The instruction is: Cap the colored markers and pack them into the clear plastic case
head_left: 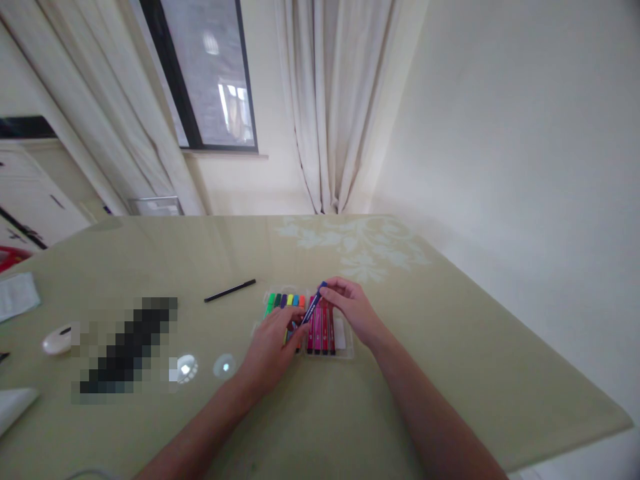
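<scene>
A dark blue marker [313,307] is held at a slant above an open clear plastic case [345,352]. My right hand [353,303] pinches its upper, capped end. Fingers of my left hand [275,337] close round its lower end, partly hiding it. In the case's right half lie several pink and red markers [321,332] side by side, with a white patch beside them. The left half holds several markers with green, purple, yellow, blue and orange caps [283,300]; my left hand covers part of this row.
A thin black pen [230,291] lies left of the case. Farther left are a white mouse [60,340] and a pixelated dark object [127,347]. The greenish table [480,373] meets the wall on the right; curtains [335,100] hang behind it.
</scene>
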`<state>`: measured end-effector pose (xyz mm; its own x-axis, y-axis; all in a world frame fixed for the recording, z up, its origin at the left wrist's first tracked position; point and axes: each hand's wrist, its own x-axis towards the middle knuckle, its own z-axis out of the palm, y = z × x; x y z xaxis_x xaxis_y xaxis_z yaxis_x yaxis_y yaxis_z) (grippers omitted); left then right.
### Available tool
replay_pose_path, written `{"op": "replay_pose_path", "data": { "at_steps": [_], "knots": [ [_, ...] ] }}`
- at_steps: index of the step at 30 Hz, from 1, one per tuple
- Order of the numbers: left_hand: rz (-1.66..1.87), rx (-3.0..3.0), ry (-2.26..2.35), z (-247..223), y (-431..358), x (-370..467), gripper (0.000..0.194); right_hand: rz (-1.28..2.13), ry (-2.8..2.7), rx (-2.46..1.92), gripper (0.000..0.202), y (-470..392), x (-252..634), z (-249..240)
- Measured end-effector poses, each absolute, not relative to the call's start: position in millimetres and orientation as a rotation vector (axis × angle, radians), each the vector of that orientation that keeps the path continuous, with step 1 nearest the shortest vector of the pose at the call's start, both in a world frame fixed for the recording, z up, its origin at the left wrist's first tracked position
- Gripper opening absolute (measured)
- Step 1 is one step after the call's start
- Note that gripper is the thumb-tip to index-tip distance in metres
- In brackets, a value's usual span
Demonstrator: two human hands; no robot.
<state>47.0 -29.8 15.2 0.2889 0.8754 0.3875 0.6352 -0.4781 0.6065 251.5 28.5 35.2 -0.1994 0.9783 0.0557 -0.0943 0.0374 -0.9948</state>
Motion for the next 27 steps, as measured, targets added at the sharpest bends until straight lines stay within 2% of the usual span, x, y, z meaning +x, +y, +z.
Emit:
{"op": "replay_pose_path", "data": {
  "at_steps": [7,13,19,24,27],
  "knots": [
    [0.611,2.776,1.086,11,-40,54,0.052,1.17,-1.204,-1.133,0.034,41,266,29],
    [0.62,2.778,1.192,9,-37,50,0.044,1.079,-1.38,-1.272,0.035,47,277,23],
    [0.572,2.788,1.291,11,-35,45,0.052,1.127,-1.551,-1.265,0.031,48,275,15],
    [0.553,2.846,1.169,11,-35,49,0.051,1.105,-1.682,-1.3,0.024,46,274,12],
    [0.505,2.889,1.119,10,-37,52,0.046,0.949,-1.748,-1.369,0.02,45,273,13]
  ]
}}
